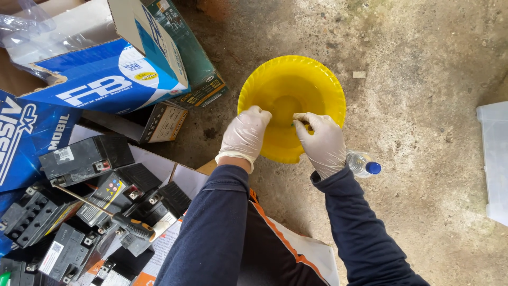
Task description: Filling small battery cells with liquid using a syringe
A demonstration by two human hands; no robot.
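A yellow plastic bowl (pixel 317 79) stands on the concrete floor in front of me. Both my hands wear pale rubber gloves and dark blue sleeves, and both reach over the bowl's near side. My left hand (pixel 244 135) is curled into a loose fist at the bowl's near rim; whether it holds anything is hidden. My right hand (pixel 323 142) pinches something small and dark between its fingertips over the bowl's middle; the thing is too small to name.
A clear plastic bottle (pixel 364 164) with a blue cap lies on the floor beside my right wrist. Several black batteries (pixel 87 158) and a screwdriver (pixel 127 223) lie at the left, with blue-and-white cardboard boxes (pixel 106 79) behind. A pale plastic container (pixel 493 159) sits at the right edge.
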